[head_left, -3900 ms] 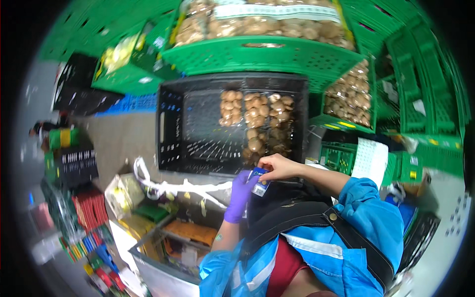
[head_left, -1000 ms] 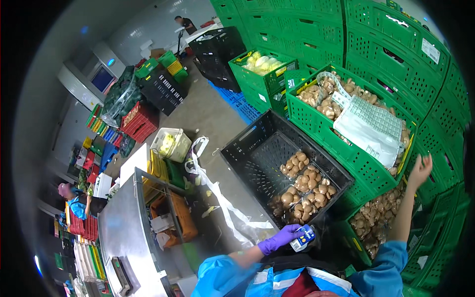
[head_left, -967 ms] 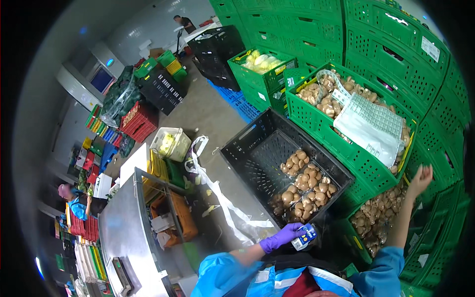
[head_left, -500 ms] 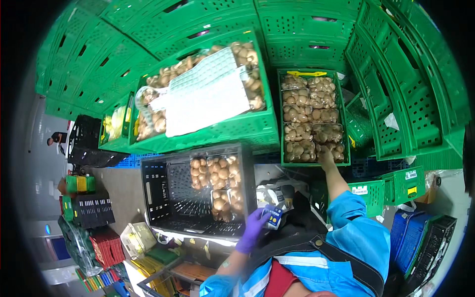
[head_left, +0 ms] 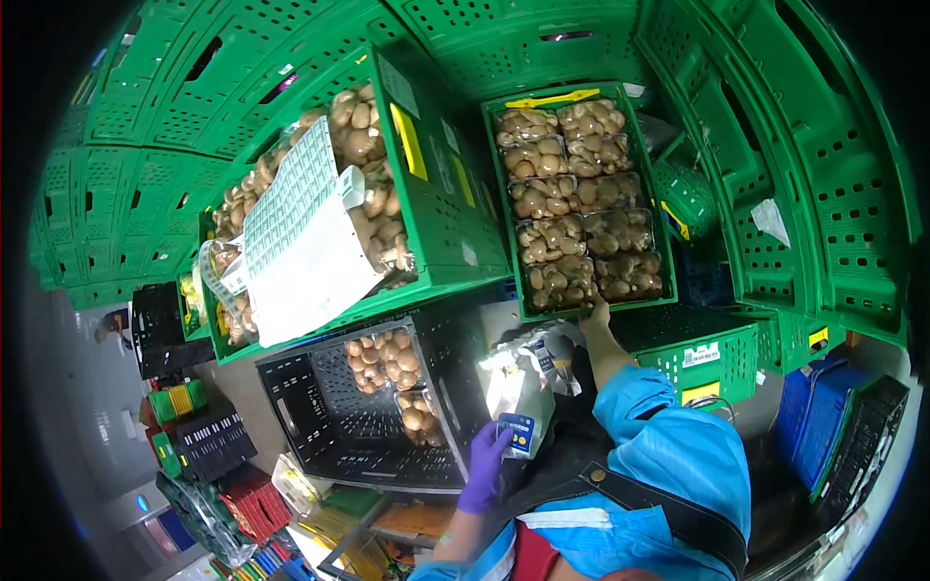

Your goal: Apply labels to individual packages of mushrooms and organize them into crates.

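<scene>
My left hand (head_left: 487, 465), in a purple glove, pinches a small blue card (head_left: 517, 433) with yellow dots beside the black crate. My bare right hand (head_left: 598, 318) is at the near edge of a green crate (head_left: 668, 281), by the closest mushroom packs; its fingers are too small and partly hidden to read. Film-wrapped packs of brown mushrooms (head_left: 552, 239) fill that crate in two columns. The black crate (head_left: 320, 447) holds a few packs of rounder brown mushrooms (head_left: 386, 360) on its right side.
A larger green crate (head_left: 441, 266) of loose mushrooms stands at left, a white sheet (head_left: 300, 281) lying on top. A crumpled plastic bag (head_left: 523, 382) sits before my body. Tall green crates (head_left: 775, 155) wall the back and right. Blue crates (head_left: 814, 412) stand lower right.
The view has turned and moved closer to the mushroom crates. My right hand has drawn back from on top of the near packs to the crate's near edge. My left hand still holds the card.
</scene>
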A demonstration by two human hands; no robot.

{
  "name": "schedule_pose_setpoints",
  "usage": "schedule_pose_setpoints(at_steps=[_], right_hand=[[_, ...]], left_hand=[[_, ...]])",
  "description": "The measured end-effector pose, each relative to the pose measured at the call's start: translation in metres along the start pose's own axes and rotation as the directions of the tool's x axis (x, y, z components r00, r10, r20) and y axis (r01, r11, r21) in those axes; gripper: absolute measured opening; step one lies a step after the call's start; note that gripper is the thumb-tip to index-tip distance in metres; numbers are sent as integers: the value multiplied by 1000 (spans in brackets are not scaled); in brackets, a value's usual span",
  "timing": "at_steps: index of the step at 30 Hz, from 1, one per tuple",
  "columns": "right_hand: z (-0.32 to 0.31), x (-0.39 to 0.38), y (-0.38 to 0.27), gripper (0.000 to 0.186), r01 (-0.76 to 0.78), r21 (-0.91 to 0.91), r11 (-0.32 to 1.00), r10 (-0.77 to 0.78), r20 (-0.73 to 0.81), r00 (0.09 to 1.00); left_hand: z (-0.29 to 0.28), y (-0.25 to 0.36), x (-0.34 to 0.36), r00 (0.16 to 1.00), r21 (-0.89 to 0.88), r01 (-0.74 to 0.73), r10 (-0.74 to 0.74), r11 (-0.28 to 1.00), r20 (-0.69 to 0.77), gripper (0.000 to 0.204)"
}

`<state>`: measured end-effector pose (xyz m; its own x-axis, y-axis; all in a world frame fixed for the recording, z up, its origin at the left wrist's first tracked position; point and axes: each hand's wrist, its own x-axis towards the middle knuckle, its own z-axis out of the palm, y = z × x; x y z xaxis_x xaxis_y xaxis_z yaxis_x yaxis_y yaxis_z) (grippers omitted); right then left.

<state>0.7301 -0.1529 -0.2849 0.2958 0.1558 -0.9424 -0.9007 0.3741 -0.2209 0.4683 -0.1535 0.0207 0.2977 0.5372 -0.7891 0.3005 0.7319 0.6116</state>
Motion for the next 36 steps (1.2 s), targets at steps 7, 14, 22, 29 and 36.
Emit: schedule_pose_setpoints(at_steps=[7,14,22,29,36], right_hand=[[22,-49,-58,20,132,134,982,-117,-112,987],[-53,-45,-104,29,269,212,939,-298,123,946],[-84,-74,-89,27,50,-117,992,-67,-146,987],[-101,-58,-52,20,-76,43,996,84,-222,971],[-126,-49,-41,27,-252,-191,949,228,-139,964]], left_hand=[[10,2,17,997,-50,-14,17,999,78,16],[27,0,117,946,1,-193,186,981,267,29],[94,19,269,913,-14,-70,69,997,401,34],[100,6,354,924,190,-331,278,924,262,23],[84,-39,425,817,640,-544,517,543,256,18]])
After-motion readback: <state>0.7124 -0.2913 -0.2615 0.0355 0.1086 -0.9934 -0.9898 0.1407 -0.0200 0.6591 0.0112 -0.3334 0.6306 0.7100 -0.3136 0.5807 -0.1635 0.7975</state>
